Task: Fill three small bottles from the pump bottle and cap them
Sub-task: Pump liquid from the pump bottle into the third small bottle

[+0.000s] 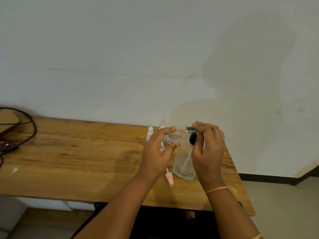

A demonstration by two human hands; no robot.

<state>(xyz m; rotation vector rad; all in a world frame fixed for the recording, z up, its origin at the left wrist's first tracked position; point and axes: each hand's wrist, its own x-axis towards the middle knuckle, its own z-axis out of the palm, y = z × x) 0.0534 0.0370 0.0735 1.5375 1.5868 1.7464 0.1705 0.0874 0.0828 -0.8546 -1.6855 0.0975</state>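
Just below the left hand (158, 150), nearest the viewer, a pink spray cap (169, 179) lies on its side on the wooden table (86, 152), with its thin tube pointing up toward that wrist. Beside the cap and under the right hand (208, 150) stands the clear pump bottle (183, 168), its dip tube visible through the wall. The right hand's fingers are curled round the black pump head (192, 139), with the fingertips pinched together at the top by the nozzle. Just left of that grip, the left hand pinches a small clear bottle (170, 138), thumb beneath and fingers above. The bottle's mouth is close to the nozzle, but I cannot tell whether the two touch. Beyond the left hand's knuckles a second small bottle (150, 132) with a pale top stands upright on the table, close to the wall (155, 57). Well away to the left of both grips, dark cables (29, 128) loop over the table's far corner.
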